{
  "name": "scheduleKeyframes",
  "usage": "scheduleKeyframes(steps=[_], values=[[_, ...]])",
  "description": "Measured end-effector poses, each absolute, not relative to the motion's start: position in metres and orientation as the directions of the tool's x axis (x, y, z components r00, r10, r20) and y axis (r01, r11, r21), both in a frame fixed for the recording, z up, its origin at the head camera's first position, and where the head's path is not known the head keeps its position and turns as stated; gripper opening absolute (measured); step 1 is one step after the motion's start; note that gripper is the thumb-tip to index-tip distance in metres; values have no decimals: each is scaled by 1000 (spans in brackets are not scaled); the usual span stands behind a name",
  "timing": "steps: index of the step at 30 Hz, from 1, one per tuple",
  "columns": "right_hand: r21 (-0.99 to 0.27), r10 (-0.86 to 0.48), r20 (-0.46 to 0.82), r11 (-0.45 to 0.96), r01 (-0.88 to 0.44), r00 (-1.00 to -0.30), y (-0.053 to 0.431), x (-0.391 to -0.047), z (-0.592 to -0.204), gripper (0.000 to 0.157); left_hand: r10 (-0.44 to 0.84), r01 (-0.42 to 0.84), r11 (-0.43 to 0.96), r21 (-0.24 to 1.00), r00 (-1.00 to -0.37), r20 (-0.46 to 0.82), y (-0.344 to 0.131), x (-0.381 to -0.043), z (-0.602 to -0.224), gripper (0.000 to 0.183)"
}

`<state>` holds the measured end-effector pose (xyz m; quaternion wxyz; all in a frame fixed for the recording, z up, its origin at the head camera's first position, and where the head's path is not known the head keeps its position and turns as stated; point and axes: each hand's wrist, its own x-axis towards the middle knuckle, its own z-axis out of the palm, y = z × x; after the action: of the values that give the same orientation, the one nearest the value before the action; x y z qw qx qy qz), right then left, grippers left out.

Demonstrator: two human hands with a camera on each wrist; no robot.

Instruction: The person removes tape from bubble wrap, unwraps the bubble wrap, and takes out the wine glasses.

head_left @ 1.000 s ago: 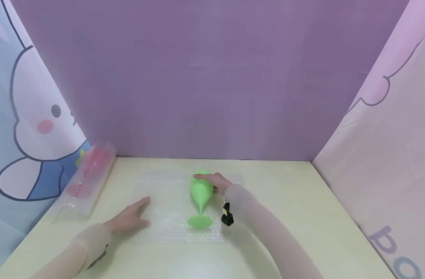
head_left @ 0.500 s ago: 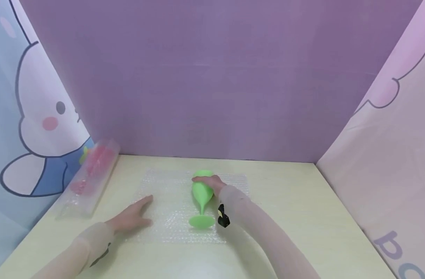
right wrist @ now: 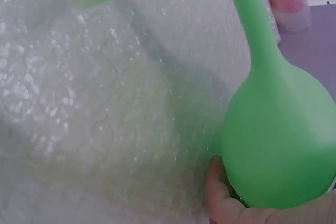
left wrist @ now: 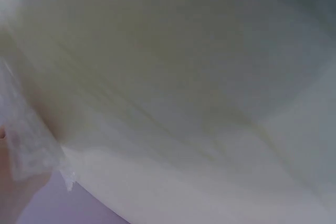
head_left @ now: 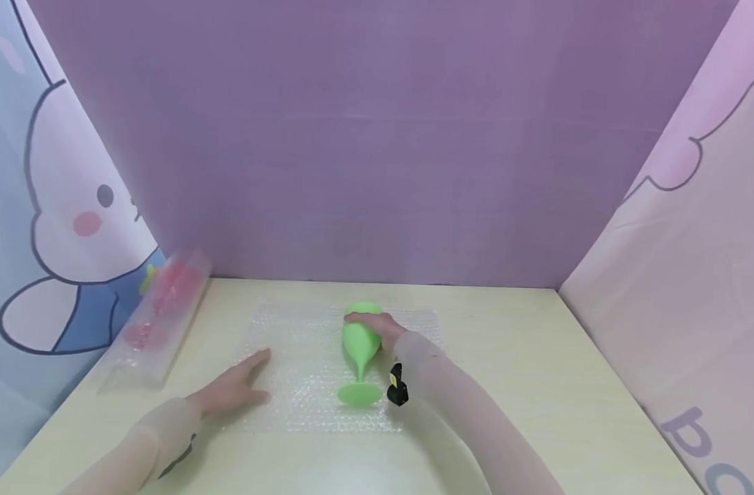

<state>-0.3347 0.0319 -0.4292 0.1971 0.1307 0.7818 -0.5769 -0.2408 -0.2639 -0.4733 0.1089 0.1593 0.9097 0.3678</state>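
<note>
A green plastic goblet (head_left: 359, 347) lies on its side on a sheet of bubble wrap (head_left: 302, 368), its round foot toward the front. My right hand (head_left: 379, 326) grips the bowl near the rim; in the right wrist view, the fingers (right wrist: 216, 192) curl under the green bowl (right wrist: 281, 135) while the stem points up and away. At the sheet's left edge rests my left hand (head_left: 231, 386), thumb and forefinger spread apart. The left wrist view catches only a bit of bubble wrap (left wrist: 34, 145) in front of part of that hand (left wrist: 23, 195).
A bubble-wrapped bundle (head_left: 160, 320) with red and pink things inside leans at the back left of the pale table (head_left: 513, 357). A purple panel (head_left: 377, 151) stands at the back. Printed cloth walls (head_left: 692, 275) close both sides.
My right hand and wrist have drawn slightly closer round the goblet's bowl. The view shifts a little; my left hand and the bubble wrap stay in place.
</note>
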Motion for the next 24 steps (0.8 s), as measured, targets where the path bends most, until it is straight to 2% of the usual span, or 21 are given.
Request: scheduleKeyframes(steps=[9, 15, 19, 24], values=[[-876, -42, -431, 260, 407, -901, 43, -337, -418, 95, 370, 206, 680, 703, -925, -87, -264, -241, -473, 84], [-891, -33, -365, 301, 339, -930, 56, -330, -397, 85, 373, 214, 675, 706, -925, -76, -263, -240, -472, 85], [-905, -8, -263, 348, 244, -965, 64, -325, -386, 80, 375, 217, 678, 702, -924, -76, -263, -240, -472, 86], [-923, 71, -86, 369, 106, -994, 72, -321, -378, 96, 377, 213, 666, 715, -923, -77, -262, -238, -471, 86]])
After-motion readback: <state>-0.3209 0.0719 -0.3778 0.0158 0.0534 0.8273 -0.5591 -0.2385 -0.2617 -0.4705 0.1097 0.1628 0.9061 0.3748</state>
